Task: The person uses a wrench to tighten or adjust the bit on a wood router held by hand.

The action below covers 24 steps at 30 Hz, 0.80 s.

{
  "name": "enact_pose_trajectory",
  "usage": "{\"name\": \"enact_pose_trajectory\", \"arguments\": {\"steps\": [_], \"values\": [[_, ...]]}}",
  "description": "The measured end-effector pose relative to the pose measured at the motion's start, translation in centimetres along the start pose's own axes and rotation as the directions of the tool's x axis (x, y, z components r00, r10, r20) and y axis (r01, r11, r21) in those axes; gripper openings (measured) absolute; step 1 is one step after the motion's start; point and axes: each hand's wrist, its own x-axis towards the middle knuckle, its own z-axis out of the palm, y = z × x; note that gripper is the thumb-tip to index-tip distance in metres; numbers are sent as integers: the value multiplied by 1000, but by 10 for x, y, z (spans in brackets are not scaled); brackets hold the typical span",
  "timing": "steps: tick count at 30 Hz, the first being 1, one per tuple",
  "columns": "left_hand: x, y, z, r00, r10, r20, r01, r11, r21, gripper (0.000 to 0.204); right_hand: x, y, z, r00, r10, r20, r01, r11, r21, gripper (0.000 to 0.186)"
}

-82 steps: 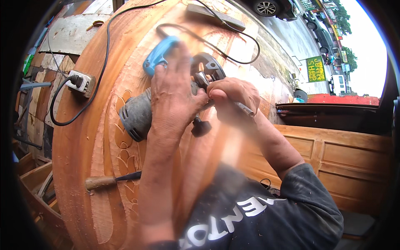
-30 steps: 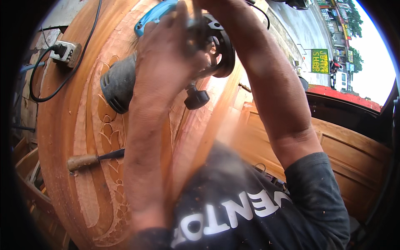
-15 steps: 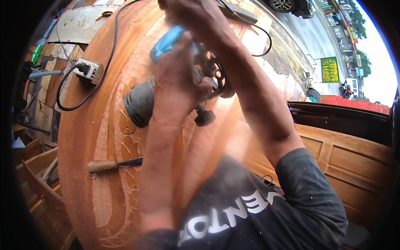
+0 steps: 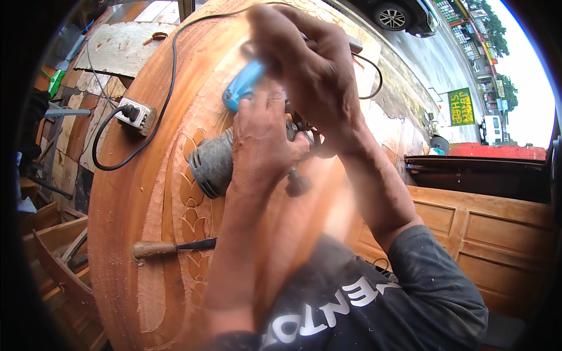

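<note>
A grey angle grinder [image 4: 212,165] with a blue part [image 4: 242,89] and a black side knob [image 4: 297,186] is held over a large round carved wooden tabletop [image 4: 126,199]. My left hand [image 4: 263,140] wraps around the grinder's body. My right hand [image 4: 310,64] curls over the grinder's upper end beside the blue part. Its fingers are closed, and what is under them is hidden. The grinder's disc side is covered by both hands.
A chisel with a wooden handle [image 4: 170,247] lies on the tabletop at the lower left. A socket block [image 4: 136,114] with a black cable [image 4: 170,88] sits at its upper left edge. Wooden panels [image 4: 486,228] stand to the right, wood pieces [image 4: 55,257] to the left, a car [image 4: 398,14] beyond.
My right hand has moved from the grinder's disc side up over its top end. My left hand has kept its grip on the body. The view has shifted.
</note>
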Motion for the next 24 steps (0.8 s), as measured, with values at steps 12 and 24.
{"name": "enact_pose_trajectory", "arguments": {"steps": [12,24], "values": [[-1,5,-3,998,-66,-15,67,997,42,107,11,-10,-189,788,-112,-606,305,925,226,35],[2,7,-4,999,-31,13,31,998,48,102,-109,240,-186,362,669,-650,373,535,758,22]]}}
